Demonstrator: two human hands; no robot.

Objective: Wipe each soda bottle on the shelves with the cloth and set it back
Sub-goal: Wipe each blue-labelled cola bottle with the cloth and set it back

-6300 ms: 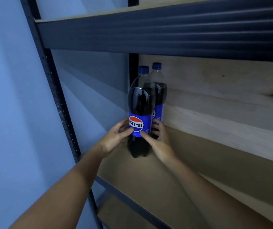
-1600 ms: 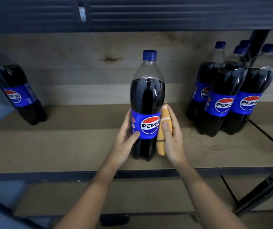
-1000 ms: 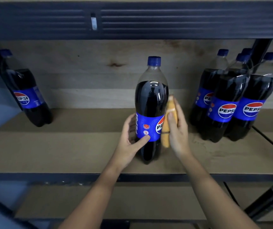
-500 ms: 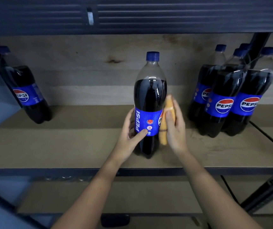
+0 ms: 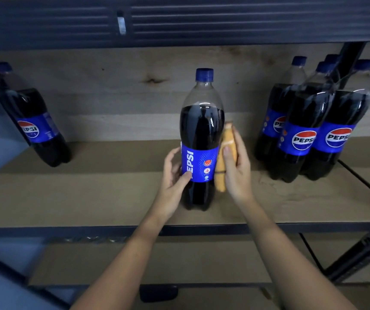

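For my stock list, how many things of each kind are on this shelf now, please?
Soda bottles: 6 (one left, one in the middle, four at right)
Orange cloth: 1
Total: 7

Six soda bottles stand on the middle shelf (image 5: 90, 198), each with a blue cap and a blue label: one bottle (image 5: 33, 117) alone at the far left, one bottle (image 5: 200, 135) in the centre, and a cluster of four at the right, of which the front pair (image 5: 302, 130) (image 5: 345, 130) shows its labels in full, a third (image 5: 275, 113) stands behind them and only the cap of the fourth (image 5: 331, 58) shows. There is one orange cloth (image 5: 224, 157). Two hands are in view, the left hand (image 5: 175, 175) and the right hand (image 5: 237, 173). Three shelf levels can be counted.
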